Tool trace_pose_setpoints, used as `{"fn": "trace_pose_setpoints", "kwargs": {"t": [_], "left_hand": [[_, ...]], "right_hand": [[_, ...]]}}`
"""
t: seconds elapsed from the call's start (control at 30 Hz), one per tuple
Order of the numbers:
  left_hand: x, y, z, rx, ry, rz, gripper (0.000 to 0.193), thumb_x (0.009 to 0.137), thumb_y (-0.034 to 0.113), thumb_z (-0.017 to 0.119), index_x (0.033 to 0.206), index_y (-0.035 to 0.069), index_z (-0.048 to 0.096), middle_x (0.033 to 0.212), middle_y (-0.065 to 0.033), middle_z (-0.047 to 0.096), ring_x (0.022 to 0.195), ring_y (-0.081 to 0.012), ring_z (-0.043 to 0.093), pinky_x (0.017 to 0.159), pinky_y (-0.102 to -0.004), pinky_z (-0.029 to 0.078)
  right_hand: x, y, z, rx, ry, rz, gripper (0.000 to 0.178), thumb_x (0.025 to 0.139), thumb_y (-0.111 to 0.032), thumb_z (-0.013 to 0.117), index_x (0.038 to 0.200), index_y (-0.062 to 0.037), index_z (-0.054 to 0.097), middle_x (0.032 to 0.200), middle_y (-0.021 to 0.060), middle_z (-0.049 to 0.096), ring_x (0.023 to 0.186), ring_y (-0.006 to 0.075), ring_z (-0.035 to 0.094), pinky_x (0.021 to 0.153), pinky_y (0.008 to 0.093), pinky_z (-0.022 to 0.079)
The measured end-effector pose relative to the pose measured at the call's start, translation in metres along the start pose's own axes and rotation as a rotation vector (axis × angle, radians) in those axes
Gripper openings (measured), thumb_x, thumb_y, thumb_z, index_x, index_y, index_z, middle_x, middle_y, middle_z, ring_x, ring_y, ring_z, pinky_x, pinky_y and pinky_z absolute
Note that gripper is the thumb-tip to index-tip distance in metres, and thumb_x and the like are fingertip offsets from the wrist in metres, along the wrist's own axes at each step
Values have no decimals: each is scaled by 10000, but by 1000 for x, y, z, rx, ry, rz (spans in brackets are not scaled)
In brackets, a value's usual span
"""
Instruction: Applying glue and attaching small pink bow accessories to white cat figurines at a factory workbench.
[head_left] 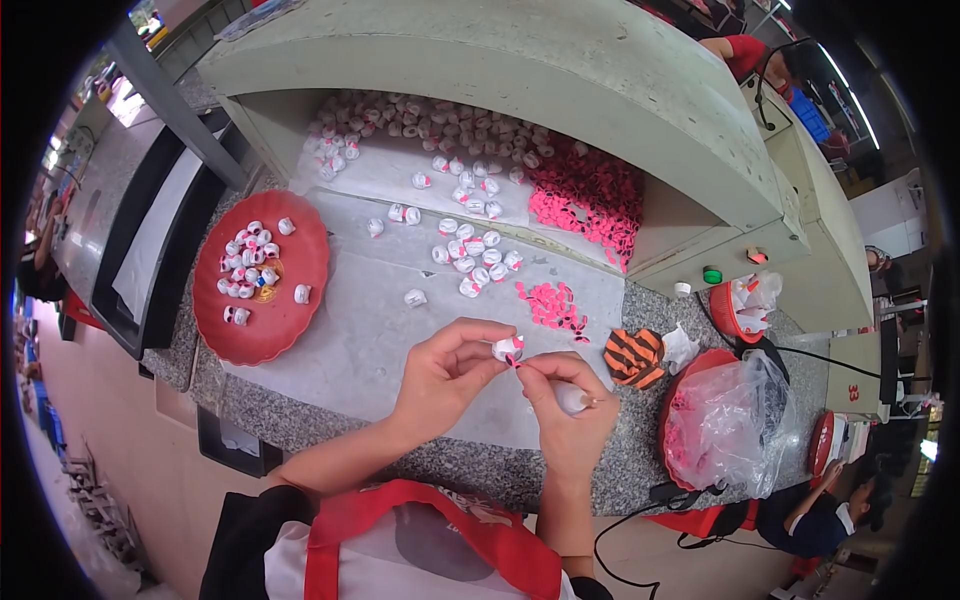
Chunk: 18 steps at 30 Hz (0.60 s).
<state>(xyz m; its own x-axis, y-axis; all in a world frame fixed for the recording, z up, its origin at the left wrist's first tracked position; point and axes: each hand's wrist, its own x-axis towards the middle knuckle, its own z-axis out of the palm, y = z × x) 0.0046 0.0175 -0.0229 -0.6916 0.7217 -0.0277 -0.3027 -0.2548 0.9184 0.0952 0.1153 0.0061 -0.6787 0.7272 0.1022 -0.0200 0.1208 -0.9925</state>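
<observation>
In the head view, the left hand (440, 375) pinches a small white rounded piece with pink on it (507, 346) between thumb and fingers, above the near part of a white sheet (350, 320) spread on the speckled desk (310, 430). The right hand (575, 435) meets it there, thumb and forefinger closed on a small pink-and-black piece (514, 363) at the lower edge of the white one; a white squeeze bottle (573, 399) with a narrow tip is tucked in the same hand.

Beyond the hands, a loose group of similar white pieces (479, 262) lies on the sheet, with flat pink pieces (553, 306) to its right. Farther back, the grey shelf unit (480, 50) shelters a heap of white pieces (415, 115) and a dense pink heap (590, 200). At left, a scalloped red plate (260, 340) carries more white pieces. Right of the hands are an orange-and-black striped item (634, 358), crumpled white paper (681, 350) and a red dish (674, 415) partly covered by a clear plastic bag (725, 420).
</observation>
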Motion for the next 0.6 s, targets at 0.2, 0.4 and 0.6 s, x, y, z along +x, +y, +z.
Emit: {"fn": "trace_pose_setpoints", "kwargs": {"t": [0.2, 0.4, 0.6], "left_hand": [[-4, 7, -2, 1, -68, 95, 307, 774, -123, 508, 1065, -24, 515, 1057, -109, 536, 977, -139, 536, 823, -245, 462], [-4, 10, -11, -62, -143, 55, 319, 774, -110, 520, 1083, -31, 517, 1091, -124, 517, 990, -173, 535, 838, -266, 461], [-5, 12, -5, -41, -159, 107, 265, 790, -86, 517, 1048, -34, 542, 1094, -138, 514, 995, -188, 536, 855, -283, 458]], "right_hand": [[1, 1, -2, 24, -14, 134, 97, 690, 35, 659, 766, 17, 603, 741, 30, 588, 615, 72, 528, 536, 178, 404], [-4, -6, 0, 45, -12, 141, 179, 672, 49, 668, 839, 12, 615, 748, 22, 570, 688, 74, 534, 600, 175, 413], [0, -1, -3, 36, -131, 36, 228, 660, 41, 685, 873, -6, 617, 751, 20, 563, 685, 68, 533, 582, 182, 419]]}}
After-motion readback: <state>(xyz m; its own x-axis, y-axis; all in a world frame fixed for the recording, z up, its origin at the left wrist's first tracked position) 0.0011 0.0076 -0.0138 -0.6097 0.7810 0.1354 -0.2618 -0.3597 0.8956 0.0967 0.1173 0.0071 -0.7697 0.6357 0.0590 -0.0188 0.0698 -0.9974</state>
